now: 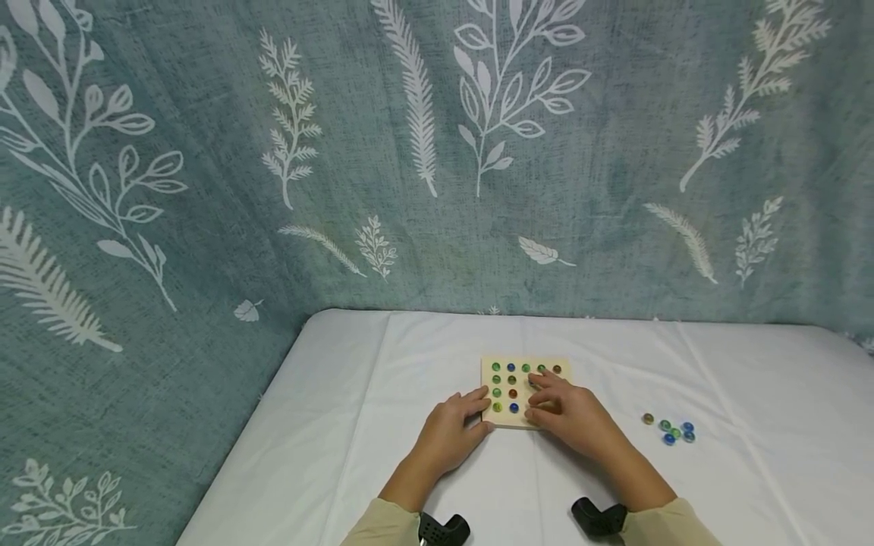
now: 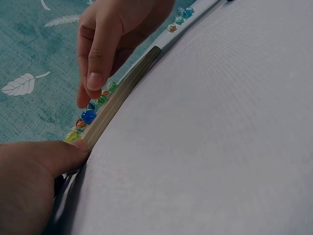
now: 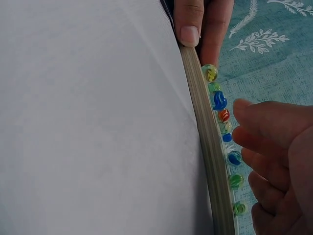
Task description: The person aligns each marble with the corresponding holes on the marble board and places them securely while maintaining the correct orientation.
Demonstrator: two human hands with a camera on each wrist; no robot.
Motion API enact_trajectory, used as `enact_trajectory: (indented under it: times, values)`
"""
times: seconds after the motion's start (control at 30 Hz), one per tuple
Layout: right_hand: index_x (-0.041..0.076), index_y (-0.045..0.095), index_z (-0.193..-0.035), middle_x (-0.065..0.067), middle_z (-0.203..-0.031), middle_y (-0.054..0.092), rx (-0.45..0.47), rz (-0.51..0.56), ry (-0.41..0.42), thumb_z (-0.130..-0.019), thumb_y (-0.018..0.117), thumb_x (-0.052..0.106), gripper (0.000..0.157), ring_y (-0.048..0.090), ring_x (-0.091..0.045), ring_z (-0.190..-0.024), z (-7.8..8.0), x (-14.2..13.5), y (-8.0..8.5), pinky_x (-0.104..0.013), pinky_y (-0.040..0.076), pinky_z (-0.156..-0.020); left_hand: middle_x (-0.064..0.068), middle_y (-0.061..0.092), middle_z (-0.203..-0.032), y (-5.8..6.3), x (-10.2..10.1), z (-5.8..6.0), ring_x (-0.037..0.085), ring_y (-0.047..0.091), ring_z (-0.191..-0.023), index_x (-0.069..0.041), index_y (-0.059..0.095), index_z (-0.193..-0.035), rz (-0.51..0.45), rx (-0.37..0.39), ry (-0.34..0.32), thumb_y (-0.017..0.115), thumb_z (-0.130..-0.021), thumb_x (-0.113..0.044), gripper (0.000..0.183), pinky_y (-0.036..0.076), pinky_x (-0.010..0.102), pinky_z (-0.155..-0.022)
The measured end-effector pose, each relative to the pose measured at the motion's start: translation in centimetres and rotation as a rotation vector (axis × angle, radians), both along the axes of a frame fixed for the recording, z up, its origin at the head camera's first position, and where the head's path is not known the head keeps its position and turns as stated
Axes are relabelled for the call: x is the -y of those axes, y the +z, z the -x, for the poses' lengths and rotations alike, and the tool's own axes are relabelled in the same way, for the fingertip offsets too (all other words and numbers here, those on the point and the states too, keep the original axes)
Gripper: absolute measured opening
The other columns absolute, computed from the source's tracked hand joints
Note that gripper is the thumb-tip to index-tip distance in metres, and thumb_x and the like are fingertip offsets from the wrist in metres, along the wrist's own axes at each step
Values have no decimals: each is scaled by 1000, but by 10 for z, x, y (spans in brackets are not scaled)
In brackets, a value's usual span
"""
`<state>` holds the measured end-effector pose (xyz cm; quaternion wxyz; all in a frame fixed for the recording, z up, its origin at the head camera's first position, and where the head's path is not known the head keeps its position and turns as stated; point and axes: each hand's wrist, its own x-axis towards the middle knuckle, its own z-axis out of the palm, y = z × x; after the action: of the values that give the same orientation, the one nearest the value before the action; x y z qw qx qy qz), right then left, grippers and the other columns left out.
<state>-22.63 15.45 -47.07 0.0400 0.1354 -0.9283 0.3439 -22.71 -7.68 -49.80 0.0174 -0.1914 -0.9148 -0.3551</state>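
A pale wooden board point(image 1: 505, 420) lies on the white cloth, bearing rows of glass marbles in green, blue, red-brown and yellow. My left hand point(image 1: 445, 434) holds its near left corner, thumb along the front edge point(image 2: 115, 108) and fingertips over the left side. Over the board's right half hovers my right hand point(image 1: 576, 417), fingers loosely bent and covering some marbles. In the right wrist view its thumb point(image 3: 259, 115) and forefinger come close together, with nothing visible between them. A blue marble point(image 3: 219, 100) stands on the board just beyond that thumb.
Several loose marbles, among them a blue one point(image 1: 669, 439) and an amber one point(image 1: 648, 418), lie on the cloth point(image 1: 751, 394) to the right of my right hand. A teal curtain point(image 1: 437, 227) with white leaf prints hangs behind the table and along its left.
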Motion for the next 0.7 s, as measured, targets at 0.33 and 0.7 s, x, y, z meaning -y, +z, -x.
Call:
enact_trajectory:
  times: [0.33,0.7]
  values:
    - [16,77,-98,-11,-146,53,13,-32,61,-89,73,26,14,36,-38,-143,5,6,0,-63,33,-112,-13,50,-146,-3,0,0,38,49,-133,-17,66,-130,-5,1,-18,71,-91,-29,41,43,49,-111]
    - [9,76,-103,-11,-145,53,-15,6,21,-89,74,26,22,37,-37,-142,1,-10,8,-62,37,-111,-15,49,-146,-3,1,1,37,49,-134,-19,66,-131,-3,-6,-4,71,-91,-30,42,43,48,-111]
